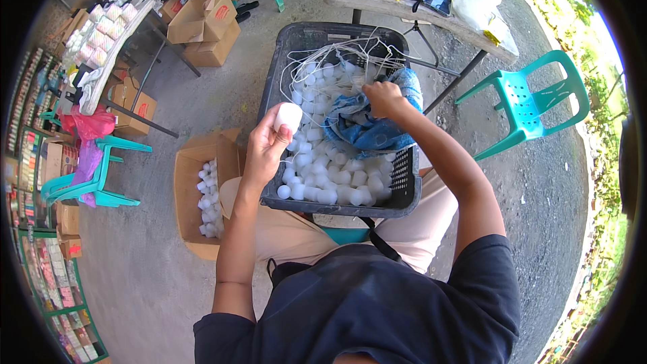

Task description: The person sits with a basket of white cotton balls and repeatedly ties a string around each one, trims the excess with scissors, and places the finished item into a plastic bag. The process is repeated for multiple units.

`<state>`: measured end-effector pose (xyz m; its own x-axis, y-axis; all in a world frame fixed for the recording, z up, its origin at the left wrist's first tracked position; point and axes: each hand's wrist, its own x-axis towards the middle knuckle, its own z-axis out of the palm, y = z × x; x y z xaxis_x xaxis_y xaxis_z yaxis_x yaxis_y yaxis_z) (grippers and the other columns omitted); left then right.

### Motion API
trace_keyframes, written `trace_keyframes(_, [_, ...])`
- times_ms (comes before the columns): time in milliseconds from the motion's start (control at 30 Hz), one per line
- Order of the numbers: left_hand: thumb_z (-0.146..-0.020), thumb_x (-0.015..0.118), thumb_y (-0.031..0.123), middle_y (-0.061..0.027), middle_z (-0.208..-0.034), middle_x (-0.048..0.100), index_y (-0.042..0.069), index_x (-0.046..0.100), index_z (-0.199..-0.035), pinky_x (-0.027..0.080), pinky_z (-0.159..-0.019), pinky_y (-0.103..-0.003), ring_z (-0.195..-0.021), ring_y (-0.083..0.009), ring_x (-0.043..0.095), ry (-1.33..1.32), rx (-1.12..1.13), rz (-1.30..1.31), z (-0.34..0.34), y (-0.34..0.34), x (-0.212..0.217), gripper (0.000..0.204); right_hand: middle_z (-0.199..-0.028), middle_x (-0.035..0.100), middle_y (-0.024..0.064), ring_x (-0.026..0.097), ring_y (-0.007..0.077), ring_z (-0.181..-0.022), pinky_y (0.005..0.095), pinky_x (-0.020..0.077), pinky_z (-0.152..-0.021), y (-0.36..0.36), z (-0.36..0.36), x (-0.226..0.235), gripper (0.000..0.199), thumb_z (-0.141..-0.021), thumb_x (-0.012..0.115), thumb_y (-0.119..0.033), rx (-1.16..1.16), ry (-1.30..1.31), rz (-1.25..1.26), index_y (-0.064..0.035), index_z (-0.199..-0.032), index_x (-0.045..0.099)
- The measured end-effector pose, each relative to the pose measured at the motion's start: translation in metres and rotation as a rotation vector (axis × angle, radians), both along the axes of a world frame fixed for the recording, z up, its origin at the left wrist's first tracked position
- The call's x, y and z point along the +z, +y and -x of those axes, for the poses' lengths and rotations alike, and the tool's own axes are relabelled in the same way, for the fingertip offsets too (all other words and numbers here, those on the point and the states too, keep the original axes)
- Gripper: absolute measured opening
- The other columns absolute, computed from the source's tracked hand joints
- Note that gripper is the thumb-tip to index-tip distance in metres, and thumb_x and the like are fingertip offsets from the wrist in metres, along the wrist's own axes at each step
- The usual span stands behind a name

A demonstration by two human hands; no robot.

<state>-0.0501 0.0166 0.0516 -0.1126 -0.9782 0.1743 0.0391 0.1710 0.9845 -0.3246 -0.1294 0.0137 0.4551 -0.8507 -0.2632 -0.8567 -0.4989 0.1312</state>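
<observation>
In my left hand [264, 145], at the left rim of a black plastic crate [268, 94], is a short white candle [288, 117] held upright between thumb and fingers. My right hand [384, 99] is closed above a crumpled blue cloth [357, 123] at the crate's right side; what its fingers hold is hidden. Many small white candles [330, 174] fill the crate's near half and left side. Loose white wick strings [344, 50] spread over its far end, close to my right hand. The crate rests at my knees.
An open cardboard box [192, 155] with more white pieces stands left of the crate. Beyond the crate is a table [431, 17] with two white cups, a phone and a plastic bag. A green plastic chair [526, 104] is at the right, another chair [101, 175] at the left.
</observation>
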Motion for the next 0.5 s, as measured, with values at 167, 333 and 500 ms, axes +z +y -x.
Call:
trace_keyframes(167, [-0.095,0.06,0.032,-0.0054,-0.108,0.06,-0.004,0.048,-0.131,0.045,-0.086,-0.025,-0.097,-0.0107,0.054,0.019,-0.013,-0.008,0.004,0.017,-0.002,0.052,-0.089,0.067,0.0094,0.068,0.0165,-0.086,0.0253,0.0552,-0.071,0.039,0.039,0.09,0.053,-0.078,0.067,-0.004,-0.378,-1.117,-0.916,-0.002,-0.13,0.053])
trace_keyframes(333, [-0.095,0.061,0.035,-0.0034,-0.104,0.06,-0.003,0.05,-0.129,0.043,-0.081,-0.022,-0.091,-0.0086,0.053,-0.031,-0.154,-0.07,0.032,0.029,-0.006,0.052,-0.101,0.063,0.0091,0.065,0.0189,-0.095,0.0314,0.0516,-0.088,0.131,-0.012,0.111,0.075,-0.075,0.07,0.009,-0.128,-2.053,-0.792,-0.0095,-0.141,0.038])
trace_keyframes(500, [-0.095,0.06,0.037,-0.0008,-0.095,0.059,-0.001,0.051,-0.128,0.041,-0.071,-0.021,-0.08,-0.0067,0.049,-0.114,-0.163,-0.026,0.039,0.038,-0.002,0.051,-0.097,0.066,0.0112,0.066,0.0211,-0.094,0.034,0.0514,-0.086,0.152,-0.027,0.107,0.06,-0.081,0.075,-0.011,-0.035,-2.337,-0.356,-0.004,-0.131,0.044])
